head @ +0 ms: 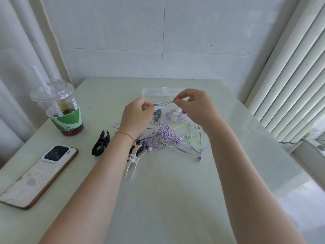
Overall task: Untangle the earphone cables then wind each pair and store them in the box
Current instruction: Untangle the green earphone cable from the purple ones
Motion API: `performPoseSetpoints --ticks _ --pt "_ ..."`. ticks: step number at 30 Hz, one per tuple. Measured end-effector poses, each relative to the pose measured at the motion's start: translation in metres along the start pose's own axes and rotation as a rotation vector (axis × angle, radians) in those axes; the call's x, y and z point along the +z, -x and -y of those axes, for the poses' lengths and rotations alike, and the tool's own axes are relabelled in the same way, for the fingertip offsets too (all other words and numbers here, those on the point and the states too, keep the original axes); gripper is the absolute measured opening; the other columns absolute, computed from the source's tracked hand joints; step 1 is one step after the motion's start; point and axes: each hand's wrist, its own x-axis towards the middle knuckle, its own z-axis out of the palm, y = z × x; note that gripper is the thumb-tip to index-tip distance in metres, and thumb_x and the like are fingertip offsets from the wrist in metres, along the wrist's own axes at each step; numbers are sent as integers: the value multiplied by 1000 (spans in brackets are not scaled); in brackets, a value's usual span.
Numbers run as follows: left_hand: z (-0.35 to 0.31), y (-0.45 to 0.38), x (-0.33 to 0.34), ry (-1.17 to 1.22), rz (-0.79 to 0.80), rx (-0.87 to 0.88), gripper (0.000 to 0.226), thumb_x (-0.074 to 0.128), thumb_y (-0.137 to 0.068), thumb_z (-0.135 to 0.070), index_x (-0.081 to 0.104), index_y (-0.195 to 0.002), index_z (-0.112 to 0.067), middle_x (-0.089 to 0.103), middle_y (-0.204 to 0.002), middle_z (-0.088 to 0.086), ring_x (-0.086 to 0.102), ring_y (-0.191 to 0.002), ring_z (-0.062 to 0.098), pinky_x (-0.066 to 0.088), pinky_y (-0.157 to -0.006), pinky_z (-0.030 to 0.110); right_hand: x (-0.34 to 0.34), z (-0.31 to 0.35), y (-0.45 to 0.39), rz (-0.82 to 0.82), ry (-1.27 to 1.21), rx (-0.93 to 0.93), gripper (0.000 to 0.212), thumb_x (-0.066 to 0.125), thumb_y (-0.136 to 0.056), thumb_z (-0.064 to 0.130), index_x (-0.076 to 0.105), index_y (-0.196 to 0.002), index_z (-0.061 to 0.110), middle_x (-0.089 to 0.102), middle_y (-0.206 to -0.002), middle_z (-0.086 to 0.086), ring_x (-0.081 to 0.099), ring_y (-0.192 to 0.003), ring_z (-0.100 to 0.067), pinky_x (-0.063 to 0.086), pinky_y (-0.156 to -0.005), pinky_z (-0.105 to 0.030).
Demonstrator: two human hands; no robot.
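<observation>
Earphone cables: purple and pale green ones lie in a loose tangle mid-table, just in front of the clear box, which sits toward the table's far edge. One dark cable is lifted off the table and stretched between both hands above the box.

Left hand: fingers curled, pinching one end of the dark cable at the fingertips. Red string bracelet on that wrist.

Right hand: thumb and forefinger pinch the other end of the dark cable, remaining fingers loosely curled.

Inside the box: a wound purple pair on a white winder, right side; something dark on the left side, can't tell if it's earbuds or a winder.

Black winder clip lies left of the tangle. White winder clip lies just beside the left forearm, partly hidden by it.

Near the table's left edge: phone face down, and behind it a plastic cup with dome lid, straw and green sleeve, dark red drink at the bottom.
</observation>
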Motion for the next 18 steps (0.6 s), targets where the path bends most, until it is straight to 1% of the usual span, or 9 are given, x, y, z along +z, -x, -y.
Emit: performPoseSetpoints --ticks 1,4,5,6,9,11,14,17,18 --pt "-6 0 -4 160 38 -13 15 52 -82 -16 67 -84 -18 70 -82 -2 62 -77 14 45 -71 26 0 1 0 -2 -33 -14 7 64 -87 21 71 -85 23 52 -56 2 42 -46 -8 33 -46 -19" --pt "-24 7 -12 580 400 -10 18 48 -88 -11 65 -94 -8 70 -76 9 65 -76 22 50 -81 31 0 3 1 -19 -95 -69 6 67 -86 21 73 -86 21 46 -54 2 38 -44 -8 30 -44 -18" --pt "-27 10 -11 588 476 8 18 47 -94 -12 64 -95 -6 65 -70 11 62 -69 24 50 -80 33 1 4 1 -17 -98 -86 6 67 -87 20 73 -87 20 45 -52 3 37 -42 -6 28 -43 -16" --pt "-28 12 -9 539 490 24 20 47 -98 -15 65 -90 -7 58 -62 8 55 -60 22 50 -77 34 1 4 2 -13 -99 -97 7 67 -87 19 73 -88 18 43 -51 5 35 -40 -4 27 -41 -14" --pt "-26 9 -1 506 301 -24 27 47 -100 -18 58 -76 -12 34 -47 -7 32 -42 11 46 -54 29 0 2 1 14 -46 -92 6 67 -87 19 71 -91 15 40 -48 10 35 -36 -3 25 -39 -12" --pt "-17 2 -2 619 76 -147 26 46 -99 -15 54 -74 -12 33 -42 -11 28 -36 9 35 -41 22 -2 -4 0 72 63 -54 7 65 -88 22 69 -93 18 44 -53 9 39 -40 -3 28 -42 -15" --pt "0 -12 -10 733 -214 -329 28 39 -99 -13 49 -73 -13 35 -36 -12 28 -29 8 27 -35 15 -10 -10 -4 108 147 48 7 63 -89 22 68 -93 19 52 -64 7 48 -49 -11 39 -48 -22" --pt "7 -18 -12 872 -263 -441 30 31 -99 -13 41 -72 -16 37 -34 -11 29 -25 9 24 -37 12 -24 -19 -9 -7 51 132 9 59 -88 14 68 -85 13 56 -62 3 54 -45 -18 56 -60 -33" --pt "6 -17 -12 953 -225 -472 31 30 -100 -13 40 -71 -17 35 -34 -11 27 -25 8 22 -36 11 -28 -21 -9 -13 30 153 11 59 -89 15 67 -82 10 56 -60 -1 54 -44 -19 56 -54 -32"
